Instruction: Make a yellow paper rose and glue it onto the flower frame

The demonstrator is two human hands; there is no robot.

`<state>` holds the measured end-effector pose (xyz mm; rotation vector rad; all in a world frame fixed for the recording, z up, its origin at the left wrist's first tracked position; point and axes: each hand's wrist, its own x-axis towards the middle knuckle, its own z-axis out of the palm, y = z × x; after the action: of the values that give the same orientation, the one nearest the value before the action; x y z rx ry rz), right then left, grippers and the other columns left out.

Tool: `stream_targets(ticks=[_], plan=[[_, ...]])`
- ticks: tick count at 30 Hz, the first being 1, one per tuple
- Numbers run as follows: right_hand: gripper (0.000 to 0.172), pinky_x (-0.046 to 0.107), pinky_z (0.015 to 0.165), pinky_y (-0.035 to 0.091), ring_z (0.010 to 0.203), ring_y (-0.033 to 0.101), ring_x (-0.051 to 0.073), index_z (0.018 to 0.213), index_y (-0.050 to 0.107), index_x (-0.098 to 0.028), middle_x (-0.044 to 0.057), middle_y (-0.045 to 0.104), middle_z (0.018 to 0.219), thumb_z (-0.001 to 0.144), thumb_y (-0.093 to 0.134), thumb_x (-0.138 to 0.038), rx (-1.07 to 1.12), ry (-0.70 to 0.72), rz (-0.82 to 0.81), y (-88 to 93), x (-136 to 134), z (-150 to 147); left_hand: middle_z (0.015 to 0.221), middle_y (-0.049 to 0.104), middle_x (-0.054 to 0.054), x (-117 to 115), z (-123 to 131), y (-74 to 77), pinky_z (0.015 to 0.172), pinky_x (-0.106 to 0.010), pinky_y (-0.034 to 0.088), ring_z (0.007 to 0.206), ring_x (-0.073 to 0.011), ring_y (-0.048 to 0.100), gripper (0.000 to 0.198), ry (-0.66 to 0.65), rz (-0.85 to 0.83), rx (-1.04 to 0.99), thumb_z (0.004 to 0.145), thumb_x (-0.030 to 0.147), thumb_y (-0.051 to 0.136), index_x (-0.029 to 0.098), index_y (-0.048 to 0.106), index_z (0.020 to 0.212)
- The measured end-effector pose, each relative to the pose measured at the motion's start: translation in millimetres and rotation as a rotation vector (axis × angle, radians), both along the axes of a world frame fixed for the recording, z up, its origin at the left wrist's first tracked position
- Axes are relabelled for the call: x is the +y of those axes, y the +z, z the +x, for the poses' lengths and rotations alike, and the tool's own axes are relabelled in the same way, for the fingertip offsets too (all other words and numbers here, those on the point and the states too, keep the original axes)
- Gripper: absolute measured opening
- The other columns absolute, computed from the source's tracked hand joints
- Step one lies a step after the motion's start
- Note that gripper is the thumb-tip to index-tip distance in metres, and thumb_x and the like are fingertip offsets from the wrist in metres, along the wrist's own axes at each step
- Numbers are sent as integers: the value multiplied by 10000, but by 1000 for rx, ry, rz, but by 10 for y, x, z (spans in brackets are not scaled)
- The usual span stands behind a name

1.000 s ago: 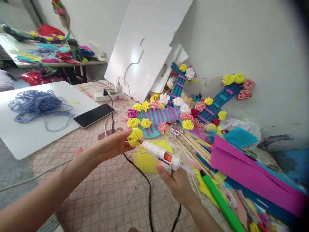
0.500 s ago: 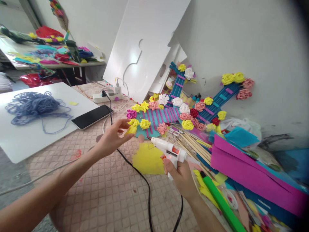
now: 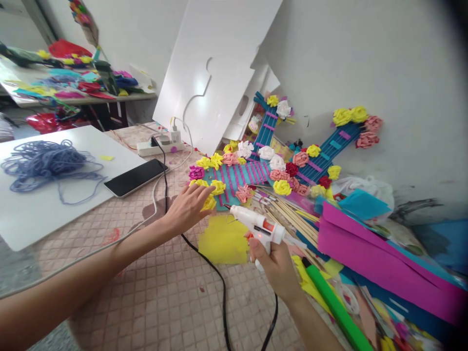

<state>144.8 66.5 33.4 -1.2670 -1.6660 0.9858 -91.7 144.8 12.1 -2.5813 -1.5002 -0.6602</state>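
My left hand lies palm down over yellow paper flowers at the left end of the blue flower-trimmed piece; its fingers rest on or against them. In my right hand is a white glue gun, its dark tip pointing left, just right of the left hand. A yellow patch lies on the table below the tip. Pink, white, red and yellow flowers edge the blue piece, which has purple strips.
A phone and a power strip sit at left, beside blue yarn on a white board. Black cable crosses the table. Wooden sticks, magenta paper and a green bar lie right.
My left hand has gone from a loose pinch at a yellow flower to lying flatter over the flowers, slightly right and lower. The view has shifted slightly; the glue gun stays in my right hand.
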Motion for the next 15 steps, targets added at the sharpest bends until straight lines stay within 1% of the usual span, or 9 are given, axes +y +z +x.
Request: stream_targets(ticks=[2,5,10,15], plan=[[376,257,531,436,551,514,145,1056,593,-144,-7,545,589,865,495,-451,2,0,-2,4,0,0,1082,593,-118,13,5,-34,883,-413,403,1003,-280,511,537,-16,39,14,817,319,621,148,389,1271],[377,258,536,432,553,515,146,1068,591,-143,-10,541,584,866,496,-447,1,2,-7,5,0,0,1116,581,-124,28,6,-73,857,-413,439,1003,-278,533,556,-10,89,35,807,289,639,153,375,1277],[365,259,529,424,546,509,144,1028,600,-142,-10,537,583,863,497,-451,-3,2,-15,3,-3,-2,1138,570,-136,60,1,-120,754,-365,502,931,-250,589,542,-10,74,3,821,264,623,156,355,1280],[355,257,534,419,552,506,141,997,601,-147,-10,532,593,863,492,-458,-4,4,-23,-11,-5,5,1128,577,-120,74,-3,-124,786,-362,502,952,-238,593,498,-69,67,-15,849,246,579,184,348,1286]])
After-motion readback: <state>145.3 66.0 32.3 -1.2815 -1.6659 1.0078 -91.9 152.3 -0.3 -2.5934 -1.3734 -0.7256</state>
